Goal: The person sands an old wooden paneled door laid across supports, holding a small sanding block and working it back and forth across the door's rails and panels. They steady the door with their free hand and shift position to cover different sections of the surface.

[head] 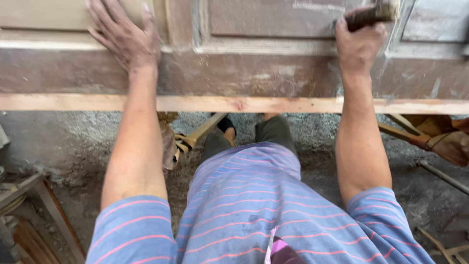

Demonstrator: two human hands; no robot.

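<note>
Head view: my left hand [124, 36] lies flat, fingers spread, palm down on the wooden panelled door [254, 73], which rests horizontally across the frame in front of me. My right hand [359, 44] is fisted around a dark tool handle [366, 17]; its working end sits against the door's moulding near the top edge. Pale wood strip [234, 104] runs along the door's near edge. Gravelly floor [88, 142] below, wood scraps [435, 137] to the right.

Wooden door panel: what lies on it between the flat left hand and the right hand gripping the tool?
In the head view, only the door panel's dusty moulded surface lies between left hand and right hand; nothing rests there.
</note>
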